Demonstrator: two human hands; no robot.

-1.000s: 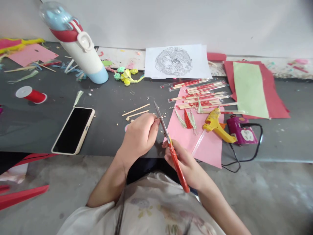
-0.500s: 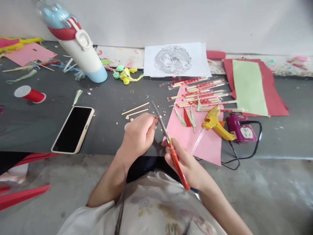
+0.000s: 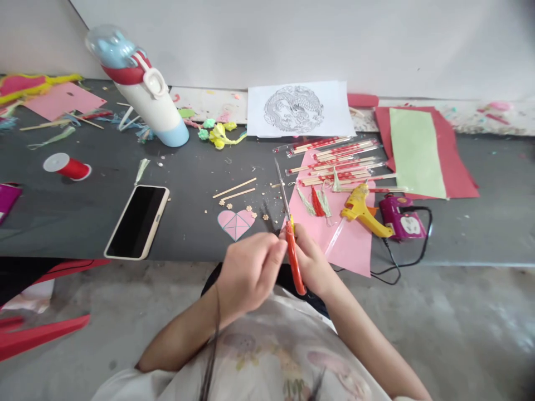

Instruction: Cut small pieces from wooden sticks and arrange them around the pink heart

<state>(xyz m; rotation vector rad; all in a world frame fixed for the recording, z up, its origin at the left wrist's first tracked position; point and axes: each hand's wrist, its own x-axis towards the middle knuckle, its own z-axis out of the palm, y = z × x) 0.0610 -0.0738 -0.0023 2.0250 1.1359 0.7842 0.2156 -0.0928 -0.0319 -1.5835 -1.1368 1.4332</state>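
Observation:
My right hand [image 3: 311, 259] grips a pair of scissors [image 3: 294, 262] with red handles, the blades pointing up and away from me and looking closed. My left hand [image 3: 253, 270] is a closed fist beside the scissors' handles, thumb pressed on the forefinger; what it pinches, if anything, is hidden. Just past the fist lies a pink heart [image 3: 235, 223] with dark lines across it. Several tiny flower-shaped pieces [image 3: 265, 217] and crumbs are scattered around it. Two thin wooden sticks [image 3: 234, 187] lie farther back.
At left are a phone [image 3: 137, 223], a red thread spool [image 3: 69, 167] and a bottle [image 3: 146, 103]. At right, wrapped chopsticks [image 3: 343, 150], tassels [image 3: 317, 201] and a yellow glue gun [image 3: 363, 209] with a cord lie over pink paper [image 3: 355, 253]. A dragon print [image 3: 296, 108] stands behind.
Both hands have drawn back toward my body, and the scissors have turned more upright. The pink heart, earlier mostly covered by my left hand, now shows. The view has shifted slightly.

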